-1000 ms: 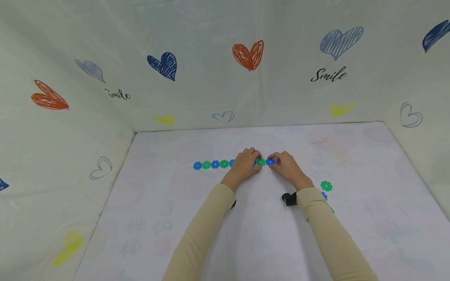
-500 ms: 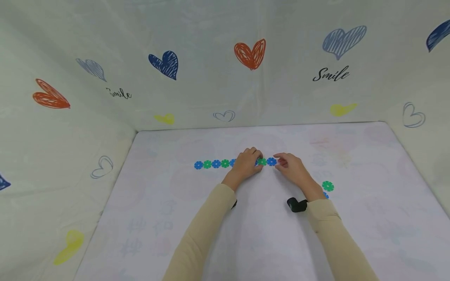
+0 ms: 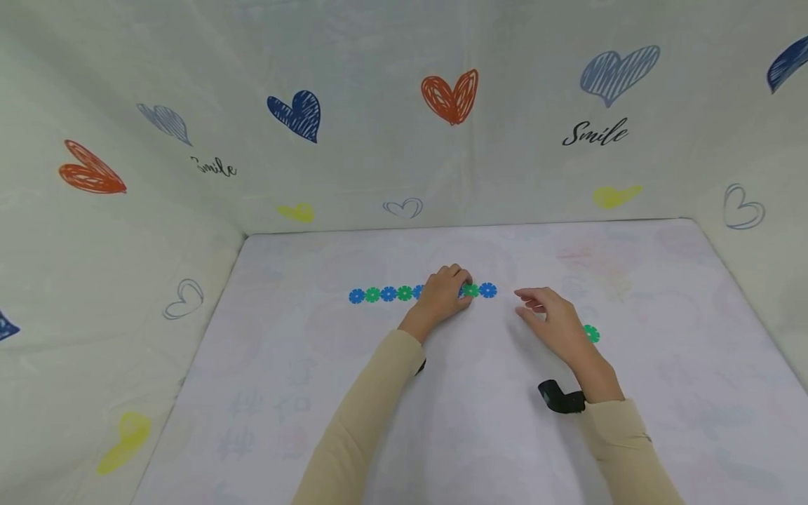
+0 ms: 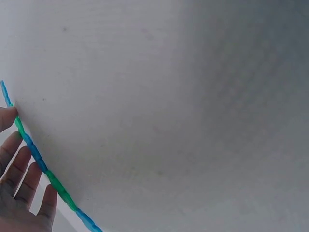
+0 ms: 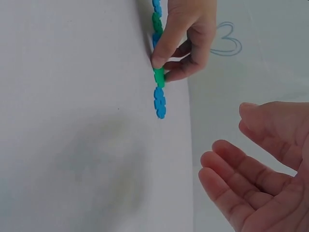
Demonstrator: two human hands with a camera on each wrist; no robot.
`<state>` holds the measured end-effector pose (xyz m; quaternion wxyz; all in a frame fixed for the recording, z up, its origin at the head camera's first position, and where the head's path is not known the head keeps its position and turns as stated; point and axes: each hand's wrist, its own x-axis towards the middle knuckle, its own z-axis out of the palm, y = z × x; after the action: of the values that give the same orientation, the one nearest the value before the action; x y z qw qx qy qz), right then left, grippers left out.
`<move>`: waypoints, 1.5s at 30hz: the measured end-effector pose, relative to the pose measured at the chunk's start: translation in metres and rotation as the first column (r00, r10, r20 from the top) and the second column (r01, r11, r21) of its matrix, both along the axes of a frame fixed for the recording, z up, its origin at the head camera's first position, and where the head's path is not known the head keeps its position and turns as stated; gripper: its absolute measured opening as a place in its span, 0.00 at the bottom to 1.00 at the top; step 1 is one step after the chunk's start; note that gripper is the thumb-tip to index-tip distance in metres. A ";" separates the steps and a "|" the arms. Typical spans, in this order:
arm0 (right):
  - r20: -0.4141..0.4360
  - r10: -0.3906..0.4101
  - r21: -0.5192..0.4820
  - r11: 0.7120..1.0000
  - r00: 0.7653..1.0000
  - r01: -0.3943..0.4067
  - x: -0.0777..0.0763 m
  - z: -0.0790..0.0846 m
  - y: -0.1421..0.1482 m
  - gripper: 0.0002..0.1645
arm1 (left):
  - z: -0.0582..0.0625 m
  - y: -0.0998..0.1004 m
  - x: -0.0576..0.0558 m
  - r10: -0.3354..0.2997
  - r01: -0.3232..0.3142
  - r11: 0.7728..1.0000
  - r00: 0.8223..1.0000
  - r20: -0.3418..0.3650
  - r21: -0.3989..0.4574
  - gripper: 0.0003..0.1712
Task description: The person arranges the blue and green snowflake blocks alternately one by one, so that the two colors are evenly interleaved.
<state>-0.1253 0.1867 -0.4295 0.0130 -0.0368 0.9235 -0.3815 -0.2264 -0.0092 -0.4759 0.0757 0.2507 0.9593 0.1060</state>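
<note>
A straight row of alternating blue and green notched, flower-shaped plastic discs (image 3: 388,294) lies on the white table. My left hand (image 3: 438,294) covers part of the row and pinches a green disc (image 3: 470,290) between thumb and fingers, as the right wrist view also shows. At the row's right end sits a blue disc (image 3: 488,290), joined to that green one. My right hand (image 3: 557,324) is apart from the row, over the table to its right. Its thumb and fingers are spread, with nothing between them. In the left wrist view, the fingers (image 4: 34,181) lie along the row's edge.
A loose green disc (image 3: 592,334) lies on the table (image 3: 480,421), partly behind my right hand. A pale cloth wall (image 3: 353,161) printed with hearts and "Smile" rises behind the table. A black wrist-worn device (image 3: 560,398) sticks out at my right cuff.
My right hand has let go of the blue end disc and moved right and toward me, its fingers opening. My left hand has stayed on the row.
</note>
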 end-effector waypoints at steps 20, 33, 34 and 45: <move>-0.015 -0.181 -0.062 0.982 0.983 0.180 0.061 -0.011 0.047 0.23 | 0.001 0.001 -0.001 0.020 -0.020 1.000 1.000 0.017 -0.003 0.20; 0.085 -0.366 0.009 0.930 0.927 0.367 0.081 -0.080 0.094 0.34 | 0.000 0.002 -0.002 0.008 -0.008 1.000 1.000 0.002 -0.018 0.20; 0.105 -0.385 0.026 0.923 0.917 0.384 0.083 -0.079 0.093 0.35 | 0.000 0.002 -0.002 0.008 -0.008 1.000 1.000 0.000 -0.020 0.20; 0.191 -0.485 0.052 0.873 0.853 0.485 0.095 -0.073 0.083 0.38 | -0.002 0.001 -0.001 0.009 -0.008 1.000 1.000 0.010 -0.011 0.20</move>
<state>-0.0302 0.2697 -0.5023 0.0085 0.2353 0.8973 -0.3734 -0.2276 -0.0084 -0.4776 0.0815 0.2457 0.9605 0.1025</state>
